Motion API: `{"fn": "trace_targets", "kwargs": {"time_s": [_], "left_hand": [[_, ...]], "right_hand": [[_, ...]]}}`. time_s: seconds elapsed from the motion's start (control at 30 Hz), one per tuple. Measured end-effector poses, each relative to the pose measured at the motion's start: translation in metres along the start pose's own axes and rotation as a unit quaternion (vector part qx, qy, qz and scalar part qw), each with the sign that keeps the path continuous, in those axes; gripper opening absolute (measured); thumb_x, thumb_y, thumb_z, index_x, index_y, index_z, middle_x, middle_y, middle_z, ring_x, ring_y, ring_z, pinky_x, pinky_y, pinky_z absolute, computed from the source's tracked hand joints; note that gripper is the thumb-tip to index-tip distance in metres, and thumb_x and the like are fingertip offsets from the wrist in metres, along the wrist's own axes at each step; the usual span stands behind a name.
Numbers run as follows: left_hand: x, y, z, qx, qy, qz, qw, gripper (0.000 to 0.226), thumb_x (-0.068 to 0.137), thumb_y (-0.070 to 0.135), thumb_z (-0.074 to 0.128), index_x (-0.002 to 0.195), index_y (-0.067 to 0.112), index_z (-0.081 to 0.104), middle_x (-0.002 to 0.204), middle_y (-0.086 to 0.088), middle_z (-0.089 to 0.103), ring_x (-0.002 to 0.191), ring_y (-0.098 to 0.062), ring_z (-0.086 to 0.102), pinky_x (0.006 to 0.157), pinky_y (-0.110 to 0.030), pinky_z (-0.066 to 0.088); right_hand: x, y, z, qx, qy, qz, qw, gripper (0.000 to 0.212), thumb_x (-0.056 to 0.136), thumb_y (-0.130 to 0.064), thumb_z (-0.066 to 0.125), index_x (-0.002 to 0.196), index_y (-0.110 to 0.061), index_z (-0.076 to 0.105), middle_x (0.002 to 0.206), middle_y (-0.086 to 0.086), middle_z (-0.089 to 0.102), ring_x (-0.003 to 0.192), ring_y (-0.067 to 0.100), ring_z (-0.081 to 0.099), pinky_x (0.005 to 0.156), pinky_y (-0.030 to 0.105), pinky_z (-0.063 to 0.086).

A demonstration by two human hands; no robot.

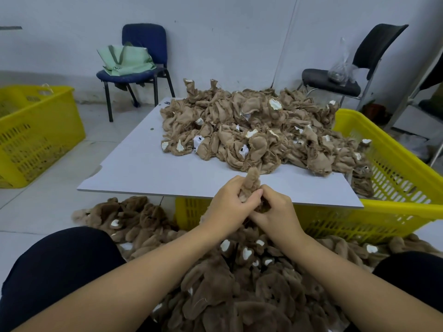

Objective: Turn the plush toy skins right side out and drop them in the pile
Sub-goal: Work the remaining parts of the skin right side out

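A pale wall point(227, 32) and a light tiled floor point(48, 200) close in this corner, and a grey board point(148, 168) lies flat in front of me, resting across a yellow crate point(359, 219). I sit with my knees apart and hold one plush toy skin point(251, 182) above the board's near edge. My left hand point(231, 203) has its fingers curled round the skin's lower part, and my right hand point(278, 209) pinches the bunched fabric just beside it, thumb against thumb. The skin's long axis runs nearly upright: a furry brown limb pokes up and slightly away from me, its tip pointing toward the far heap, while the rest is crumpled out of sight inside my palms. That heap of inside-out skins point(259, 130), tan backing cloth outward with white patches, covers the far right of the board and spills over its right edge into a second yellow crate point(395, 168). Below my forearms, on the floor between my knees, lies the pile of turned skins point(227, 283), darker brown fur outward with white heart-shaped pads. A third yellow crate point(36, 135) sits well apart on the left. Against the wall stand a blue chair point(143, 44) bearing a green bag point(127, 59) and a black chair point(374, 49) bearing a clear plastic bag point(340, 65).
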State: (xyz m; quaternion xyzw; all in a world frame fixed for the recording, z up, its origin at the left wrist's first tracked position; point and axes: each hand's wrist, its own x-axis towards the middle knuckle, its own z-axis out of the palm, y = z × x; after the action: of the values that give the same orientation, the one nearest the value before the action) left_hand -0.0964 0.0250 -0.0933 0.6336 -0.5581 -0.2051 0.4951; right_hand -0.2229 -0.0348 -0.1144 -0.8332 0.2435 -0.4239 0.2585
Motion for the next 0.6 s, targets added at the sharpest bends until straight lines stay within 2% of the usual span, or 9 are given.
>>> {"fn": "trace_targets", "kwargs": {"time_s": [0.07,0.13,0.2,0.27,0.37,0.43,0.5,0.53,0.6], "left_hand": [[-0.002,-0.003,0.0,-0.044,-0.002,-0.012,0.999,0.028,0.083,0.055,0.056,0.091,0.029,0.062,0.085,0.004,0.065,0.082,-0.012,0.064,0.074,-0.042,0.055],[-0.002,-0.005,0.001,-0.07,-0.01,-0.015,0.997,0.031,0.084,0.052,0.058,0.101,0.027,0.065,0.091,0.005,0.068,0.087,-0.011,0.067,0.079,-0.039,0.056],[-0.002,-0.003,0.003,-0.079,-0.008,-0.017,0.997,0.033,0.083,0.05,0.059,0.105,0.025,0.066,0.094,0.004,0.07,0.089,-0.013,0.068,0.081,-0.042,0.058],[0.001,0.002,0.004,-0.087,0.005,-0.015,0.996,0.032,0.082,0.045,0.059,0.098,0.019,0.067,0.089,-0.006,0.069,0.083,-0.02,0.067,0.078,-0.048,0.057],[0.008,0.001,0.002,-0.108,-0.009,-0.01,0.994,0.029,0.084,0.033,0.062,0.087,0.005,0.065,0.081,-0.02,0.064,0.072,-0.023,0.059,0.068,-0.047,0.049],[0.011,0.003,0.002,-0.127,-0.019,-0.013,0.992,0.022,0.086,0.023,0.063,0.087,0.001,0.066,0.079,-0.015,0.068,0.074,-0.02,0.064,0.071,-0.041,0.052],[0.013,0.003,0.007,-0.13,-0.015,-0.014,0.991,0.015,0.091,0.013,0.059,0.098,0.002,0.066,0.095,-0.012,0.072,0.089,-0.01,0.067,0.074,-0.028,0.054],[0.015,0.004,0.01,-0.137,-0.003,-0.036,0.99,0.016,0.096,0.008,0.055,0.107,0.0,0.063,0.106,-0.011,0.069,0.097,-0.005,0.063,0.073,-0.02,0.05],[0.016,0.001,0.013,-0.134,0.014,-0.068,0.989,0.013,0.101,-0.003,0.049,0.109,-0.003,0.058,0.108,-0.006,0.061,0.097,0.0,0.058,0.072,-0.017,0.044]], "right_hand": [[0.003,-0.003,-0.008,-0.011,-0.034,-0.008,0.999,0.019,0.082,-0.014,0.08,0.086,-0.005,0.063,0.078,-0.002,0.068,0.071,0.007,0.063,0.06,0.027,0.05],[0.013,-0.006,-0.02,-0.049,-0.082,-0.021,0.995,0.02,0.081,-0.027,0.071,0.089,-0.01,0.065,0.077,-0.003,0.068,0.07,0.014,0.063,0.059,0.039,0.05],[0.023,-0.011,-0.03,-0.142,-0.094,-0.061,0.984,0.022,0.077,-0.039,0.06,0.088,-0.021,0.063,0.07,-0.012,0.06,0.067,0.009,0.054,0.055,0.035,0.044],[0.029,-0.015,-0.038,-0.174,-0.092,-0.078,0.977,0.023,0.075,-0.038,0.052,0.088,-0.021,0.059,0.072,-0.013,0.05,0.071,0.011,0.045,0.057,0.032,0.036],[0.04,-0.024,-0.044,-0.055,-0.024,-0.044,0.997,0.031,0.076,-0.03,0.048,0.103,-0.017,0.06,0.092,-0.008,0.053,0.086,0.012,0.049,0.071,0.028,0.04],[0.053,-0.034,-0.039,0.064,0.022,0.006,0.998,0.028,0.083,-0.03,0.055,0.108,-0.019,0.062,0.102,-0.004,0.06,0.093,0.01,0.057,0.077,0.019,0.044],[0.061,-0.045,-0.021,0.149,-0.008,0.08,0.986,0.02,0.089,-0.029,0.07,0.105,-0.018,0.066,0.1,-0.003,0.068,0.094,0.007,0.065,0.079,0.019,0.049],[0.06,-0.045,-0.01,0.172,-0.036,0.116,0.978,0.015,0.089,-0.021,0.075,0.101,-0.016,0.067,0.096,-0.003,0.07,0.09,0.003,0.068,0.079,0.021,0.051],[0.053,-0.043,0.008,0.18,-0.03,0.146,0.972,0.009,0.089,-0.008,0.075,0.093,-0.014,0.07,0.09,-0.002,0.074,0.087,0.002,0.071,0.081,0.024,0.055]]}}
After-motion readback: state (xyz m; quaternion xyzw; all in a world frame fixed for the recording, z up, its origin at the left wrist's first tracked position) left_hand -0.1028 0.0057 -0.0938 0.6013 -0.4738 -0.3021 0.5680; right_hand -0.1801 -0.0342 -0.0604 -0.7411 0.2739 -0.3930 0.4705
